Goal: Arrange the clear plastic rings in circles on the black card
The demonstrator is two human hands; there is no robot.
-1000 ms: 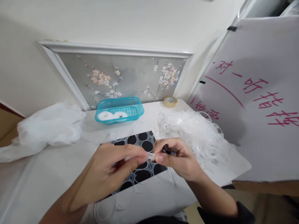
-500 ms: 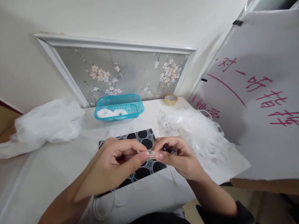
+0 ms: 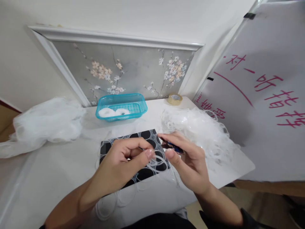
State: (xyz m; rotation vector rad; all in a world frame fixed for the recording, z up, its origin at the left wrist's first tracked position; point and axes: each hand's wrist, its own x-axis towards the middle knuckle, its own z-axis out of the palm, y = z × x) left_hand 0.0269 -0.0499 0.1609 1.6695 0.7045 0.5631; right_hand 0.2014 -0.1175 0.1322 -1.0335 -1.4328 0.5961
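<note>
Over a black board [image 3: 151, 146] patterned with circles, my left hand [image 3: 121, 162] pinches a few thin translucent plastic rings [image 3: 161, 164] between thumb and forefinger. They fan out to the right of the fingertips. My right hand [image 3: 192, 165] holds small dark thread snips [image 3: 173, 147] with a blue part; their blades are apart and point left, just above the rings. The thumb of that hand lies below the snips, and the palm hides part of them. More loose rings [image 3: 105, 211] lie at the front edge of the board and on the white table [image 3: 59, 178].
A big tangled heap of translucent rings [image 3: 195, 130] lies at the right. At the left is a second whitish, filmy heap [image 3: 52, 119]. A turquoise basket [image 3: 140, 114] with white rolls and a tape roll [image 3: 175, 99] stand at the back. A whiteboard [image 3: 274, 149] flanks the right.
My hands have moved apart; the right has let go of the rings and now points the snips towards them. The rings have spread open from the left fingertips.
</note>
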